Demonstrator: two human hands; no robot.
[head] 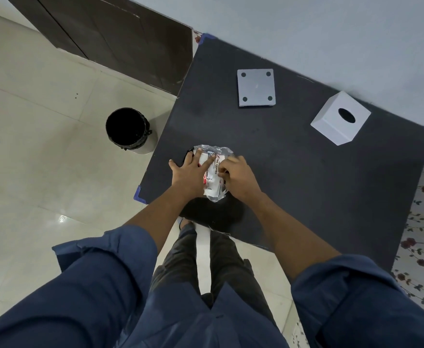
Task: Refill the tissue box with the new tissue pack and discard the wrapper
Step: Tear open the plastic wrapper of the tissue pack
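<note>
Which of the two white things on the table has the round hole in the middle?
The white cube-shaped cover at the far right has one dark round hole in its top. The flat white square plate to its left has only four small dots at its corners.

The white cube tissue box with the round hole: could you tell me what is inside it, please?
Through the white cube tissue box's round hole only darkness shows; its walls hide any contents.

Tissue pack (212,172) wrapper carries print, too small to read
</note>
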